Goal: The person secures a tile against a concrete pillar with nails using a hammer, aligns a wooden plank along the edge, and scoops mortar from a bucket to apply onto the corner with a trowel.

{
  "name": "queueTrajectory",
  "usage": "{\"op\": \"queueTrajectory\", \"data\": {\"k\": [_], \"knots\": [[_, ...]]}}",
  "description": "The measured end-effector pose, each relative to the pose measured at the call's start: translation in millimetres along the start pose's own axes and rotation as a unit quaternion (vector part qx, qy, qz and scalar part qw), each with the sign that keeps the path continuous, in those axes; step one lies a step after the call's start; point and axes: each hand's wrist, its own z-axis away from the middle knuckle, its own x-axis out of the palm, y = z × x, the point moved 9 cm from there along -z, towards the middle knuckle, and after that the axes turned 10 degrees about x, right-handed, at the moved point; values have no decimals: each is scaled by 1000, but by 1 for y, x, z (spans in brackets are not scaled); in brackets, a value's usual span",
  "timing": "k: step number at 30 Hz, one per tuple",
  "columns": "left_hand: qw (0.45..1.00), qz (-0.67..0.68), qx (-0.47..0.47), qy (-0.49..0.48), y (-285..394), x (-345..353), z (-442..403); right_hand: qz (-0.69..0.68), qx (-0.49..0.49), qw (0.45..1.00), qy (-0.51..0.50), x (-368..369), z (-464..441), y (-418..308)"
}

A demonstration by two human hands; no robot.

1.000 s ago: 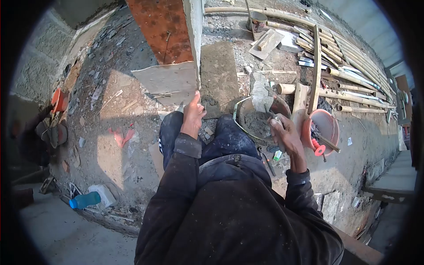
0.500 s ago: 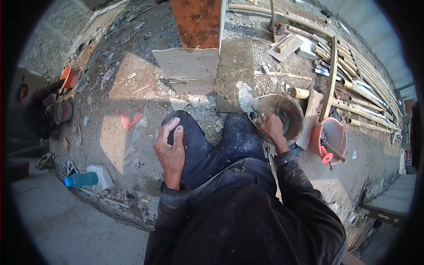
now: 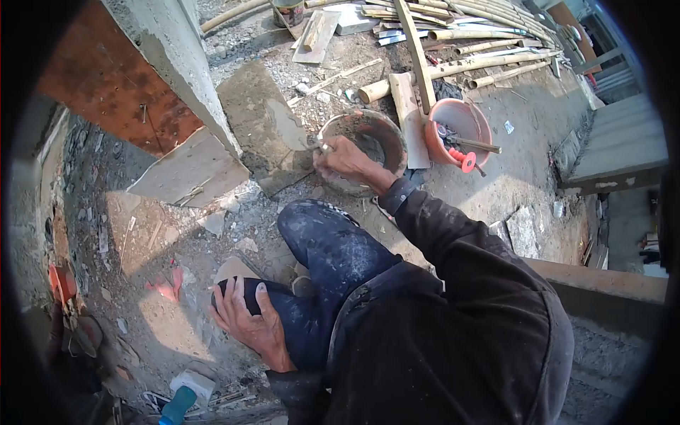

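Observation:
My right hand (image 3: 348, 161) is closed around the handle of a trowel (image 3: 285, 126), whose pale blade lies over a mortar-smeared board (image 3: 244, 95). Right beside that hand stands a round mortar tub (image 3: 398, 134) with a dirty rim; the forearm passes over its near edge. My left hand (image 3: 249, 319) rests on my left knee with its fingers spread, holding nothing. A concrete column (image 3: 173, 60) with a rusty-orange panel (image 3: 106, 85) rises left of the board.
A pink-orange bucket (image 3: 435, 142) holding tools stands right of the tub. Bamboo poles (image 3: 482, 67) lie behind it. At lower left are a blue-green bottle (image 3: 180, 404), a white block (image 3: 193, 384) and another person's hand (image 3: 57, 322) near an orange object (image 3: 62, 283).
My view has swung to the right. The trowel has moved from the tub's edge onto the board. My left hand has come down onto my knee, its fingers spreading.

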Motion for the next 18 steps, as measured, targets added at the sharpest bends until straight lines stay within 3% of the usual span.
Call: {"op": "queueTrajectory", "data": {"k": [1,2,5,8,9,11,16,18], "knots": [[998,-14,1,-56,10,0,-6,-124,78,989,-9,-16,19,-18],[994,-29,6,-109,18,-2,-11,-159,91,983,-3,-36,24,-23],[989,46,-49,-135,16,-11,-22,-118,100,983,98,-93,60,-71],[979,116,-90,-144,23,-21,-34,-128,124,978,108,-103,90,-97],[980,110,-87,-142,28,-28,-37,-133,121,978,104,-100,104,-119],[942,203,-182,-198,28,-20,-38,-185,106,975,60,-93,137,-183],[894,303,-220,-246,62,-30,-39,-245,84,966,4,-71,232,-346],[873,344,-220,-267,86,-64,-47,-243,99,965,-22,-65,271,-400]]}}
